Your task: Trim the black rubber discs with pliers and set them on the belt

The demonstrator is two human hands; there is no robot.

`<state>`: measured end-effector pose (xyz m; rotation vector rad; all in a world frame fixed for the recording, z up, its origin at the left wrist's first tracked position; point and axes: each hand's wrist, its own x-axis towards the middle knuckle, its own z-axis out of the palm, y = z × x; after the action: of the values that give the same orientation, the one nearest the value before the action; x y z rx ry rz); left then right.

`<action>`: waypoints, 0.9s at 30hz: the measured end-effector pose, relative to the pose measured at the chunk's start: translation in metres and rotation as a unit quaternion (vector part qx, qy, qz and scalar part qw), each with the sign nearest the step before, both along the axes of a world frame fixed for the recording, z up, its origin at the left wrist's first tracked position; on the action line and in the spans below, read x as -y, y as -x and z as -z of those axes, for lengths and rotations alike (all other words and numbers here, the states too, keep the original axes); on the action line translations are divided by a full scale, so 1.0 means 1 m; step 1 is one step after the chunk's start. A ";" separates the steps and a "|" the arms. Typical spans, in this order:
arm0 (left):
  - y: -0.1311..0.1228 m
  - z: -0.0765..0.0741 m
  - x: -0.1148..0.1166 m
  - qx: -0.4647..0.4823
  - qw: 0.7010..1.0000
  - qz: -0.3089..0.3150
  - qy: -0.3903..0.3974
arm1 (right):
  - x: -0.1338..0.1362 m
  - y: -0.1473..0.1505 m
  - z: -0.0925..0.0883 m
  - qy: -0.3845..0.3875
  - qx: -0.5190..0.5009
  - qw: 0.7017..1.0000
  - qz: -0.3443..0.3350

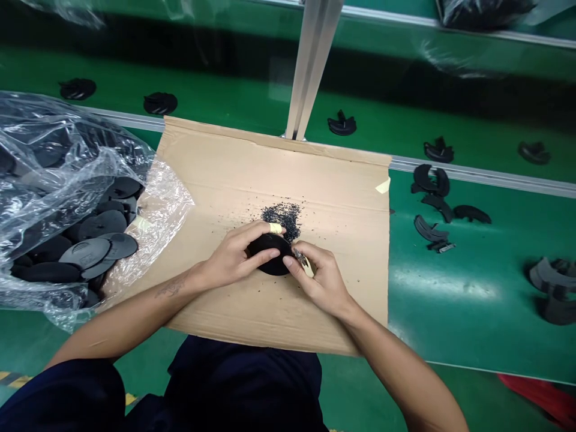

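My left hand (240,253) is closed on the left side of a round black plastic disc (271,255), thumb on top and fingers at the far edge. Pale yellow tape wraps one of its fingertips. In my right hand (321,273) is a small metal knife-like tool (302,259), held against the disc's right edge; its exact kind is hard to make out. Something pale yellow shows beside the tool, between the fingers. Just beyond the disc, a pile of black shavings (285,217) lies scattered on a cardboard sheet (216,162).
At left, a clear plastic bag (72,174) spills several black discs (103,225) onto the cardboard. Curved black parts (434,204) lie on the green bench (454,300) at right. A metal post (310,72) rises behind the cardboard. More black parts (342,124) sit on the shelf.
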<state>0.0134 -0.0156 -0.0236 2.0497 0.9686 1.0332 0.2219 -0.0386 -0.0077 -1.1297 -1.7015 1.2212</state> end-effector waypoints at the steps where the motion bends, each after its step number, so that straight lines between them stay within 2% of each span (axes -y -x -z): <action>1: 0.000 0.000 0.000 -0.002 1.000 -0.001 0.000 | 0.000 0.000 0.000 0.000 -0.001 1.000 -0.001; 27: 0.002 -0.004 0.001 -0.021 0.998 0.036 0.035 | -0.001 -0.001 0.002 -0.021 -0.002 1.000 -0.004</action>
<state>0.0118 -0.0162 -0.0200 2.0402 0.9315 0.9088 0.2225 -0.0380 -0.0099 -1.0958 -1.7213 1.1865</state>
